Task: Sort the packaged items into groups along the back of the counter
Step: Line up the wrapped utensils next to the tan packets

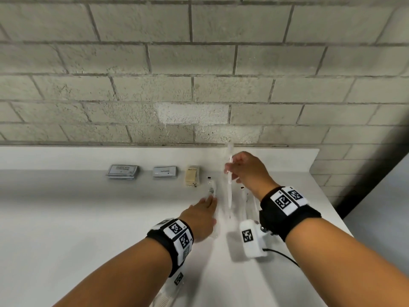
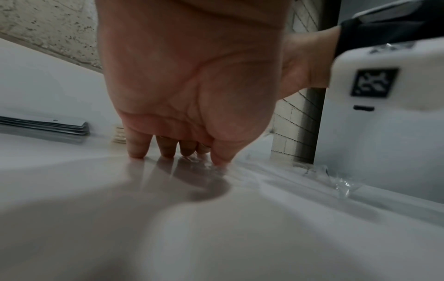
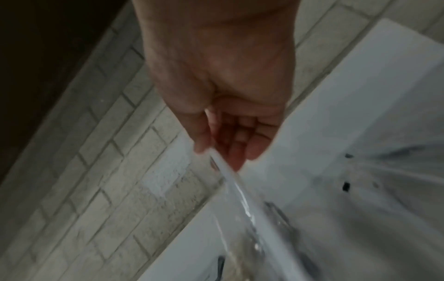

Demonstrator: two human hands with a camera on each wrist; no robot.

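Two hands, right hand pinching clear packet

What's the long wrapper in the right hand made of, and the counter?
Long wrapper: looks like thin clear plastic film, glossy; the wall shows through and it glints. Counter: smooth white solid surface, slight sheen, reflecting the left hand's fingertips; exact material unclear.

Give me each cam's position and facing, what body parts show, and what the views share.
Head: on the head, facing forward and down at counter and brick wall; both forearms, left hand, right hand.
Left wrist: low along the palm; fingertips pressing a clear wrapper.
Right wrist: along the hand, pinching a clear-wrapped item.
Shared: left wrist and head both show the sachet stack.
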